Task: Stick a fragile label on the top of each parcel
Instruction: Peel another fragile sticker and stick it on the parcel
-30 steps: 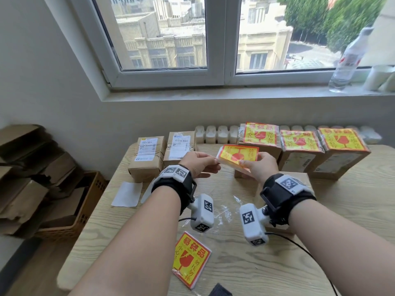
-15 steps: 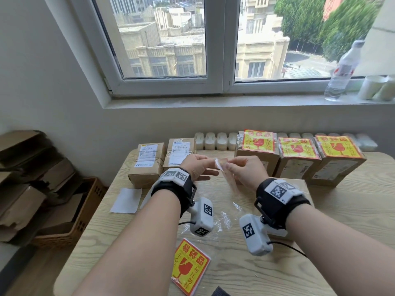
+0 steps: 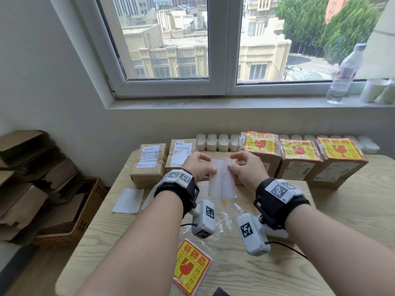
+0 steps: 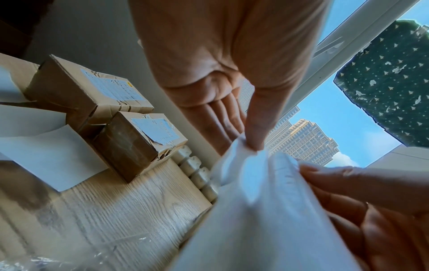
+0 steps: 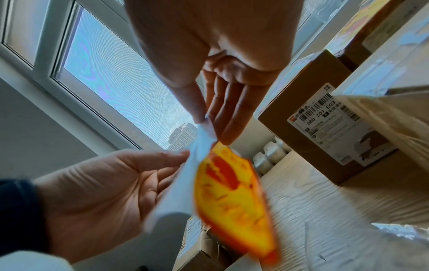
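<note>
Over the table's middle I hold a yellow-and-red fragile label [image 3: 228, 184] upright, its white back towards me. My left hand [image 3: 208, 170] pinches the white backing sheet [image 3: 213, 186] at its top. My right hand [image 3: 233, 165] pinches the label's top corner. The right wrist view shows the printed face of the label [image 5: 234, 201] parting from the backing [image 5: 176, 190]. Two plain brown parcels [image 3: 149, 165] [image 3: 181, 154] stand at the back left. Three parcels [image 3: 259, 146] [image 3: 299, 152] [image 3: 339, 152] at the back right carry fragile labels on top.
A spare fragile label [image 3: 191, 268] lies near the table's front edge, with crumpled clear film [image 3: 223, 221] behind it. A loose white backing sheet [image 3: 128, 199] lies at the left. A basket of flattened cardboard [image 3: 64, 210] stands left of the table. A water bottle [image 3: 344, 77] is on the sill.
The label faced me with its yellow print a second ago; it now hangs with the white back towards me, and the backing has come partly away between my hands.
</note>
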`<state>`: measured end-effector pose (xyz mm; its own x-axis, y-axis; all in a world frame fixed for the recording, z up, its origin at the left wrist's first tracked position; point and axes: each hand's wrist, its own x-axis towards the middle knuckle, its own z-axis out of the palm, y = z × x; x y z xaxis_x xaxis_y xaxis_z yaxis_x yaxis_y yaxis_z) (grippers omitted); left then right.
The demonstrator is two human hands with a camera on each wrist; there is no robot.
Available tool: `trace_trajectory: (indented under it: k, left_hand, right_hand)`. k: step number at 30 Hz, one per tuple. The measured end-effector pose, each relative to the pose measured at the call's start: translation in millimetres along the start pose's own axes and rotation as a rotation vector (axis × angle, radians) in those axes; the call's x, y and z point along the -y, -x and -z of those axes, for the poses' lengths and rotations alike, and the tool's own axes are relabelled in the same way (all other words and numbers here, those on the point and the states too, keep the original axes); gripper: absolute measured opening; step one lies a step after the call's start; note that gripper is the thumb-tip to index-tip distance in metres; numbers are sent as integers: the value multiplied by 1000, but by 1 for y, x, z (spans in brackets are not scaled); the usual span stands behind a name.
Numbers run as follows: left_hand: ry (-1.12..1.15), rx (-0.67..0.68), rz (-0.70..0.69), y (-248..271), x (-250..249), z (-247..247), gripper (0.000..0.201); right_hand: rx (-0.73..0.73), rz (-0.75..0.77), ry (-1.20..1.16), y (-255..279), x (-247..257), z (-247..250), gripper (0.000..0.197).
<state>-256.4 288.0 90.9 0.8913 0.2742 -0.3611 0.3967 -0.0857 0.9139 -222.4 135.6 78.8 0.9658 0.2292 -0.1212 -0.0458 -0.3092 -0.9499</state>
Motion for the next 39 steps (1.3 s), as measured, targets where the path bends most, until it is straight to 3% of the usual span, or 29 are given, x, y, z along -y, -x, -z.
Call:
trace_trajectory:
  k: [3,6,12,15,18,20,22,23,28,30,33,39]
  left_hand:
    - [-62,-89,-61,-3,5,7,27]
    - [-130,-72,-100,-6,7,15,23]
    - [-89,-137,31,-7,15,32,40]
    - [-237,-202,84,-10,32,54,45]
    - [-359,-248,151,-15,54,82,25]
    - [-385,-309,188,-19,64,99,4]
    - [-447,-334,247,-25,75,113,16]
    - [-482,-342,278,-28,82,119,25]
    - [-708,-345,380,-46,118,141,27]
    - [-821,-300,408,-56,133,146,39]
    - [-848,-249,404,-62,133,145,40]
    - [-796,-234,370,-81,146,153,35]
  right_hand:
    - [-74,9,32,-1,-2,2,21]
    - [-21,30,67,-1,-1,4,16]
    - [-8,-32,-20,-2,-5,3,17]
    - [-24,-83,-30,-7,-10,-2,24]
    - [-12,-129,23,-14,-19,-11,31]
    - [-26,-139,115,-20,-29,-20,24]
    - [-62,-132,244,-23,-32,-27,8]
    - [-79,-126,311,-23,-32,-30,9]
    - [-71,-155,448,-25,-30,-48,20]
    - [-62,-188,456,-28,-33,-55,18]
    - [-68,-237,458,-33,-37,-63,12]
    - [-33,-248,452,-35,-48,-74,30]
